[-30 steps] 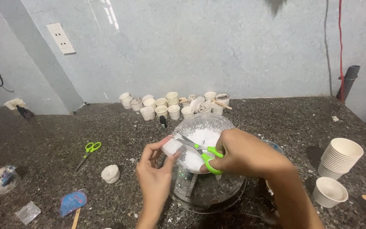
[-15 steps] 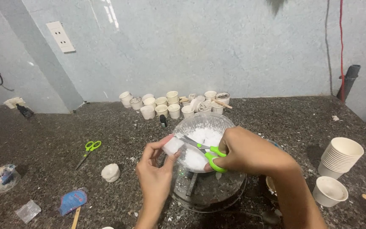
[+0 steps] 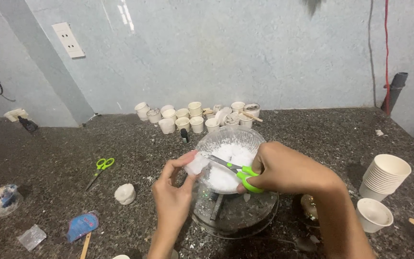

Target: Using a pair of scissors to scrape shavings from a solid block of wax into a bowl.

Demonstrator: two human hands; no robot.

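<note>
Pinching the white lump point(image 3: 196, 164) over the bowl point(image 3: 264, 220) in my left hand point(image 3: 172, 194), my right hand point(image 3: 283, 169) grips the scissors point(image 3: 233, 169); blades near my fingertips could nick them.

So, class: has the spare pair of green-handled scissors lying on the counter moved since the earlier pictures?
No. The spare scissors lie in the same spot on the dark counter, left of the clear bowl and above the white lump, as before.
</note>
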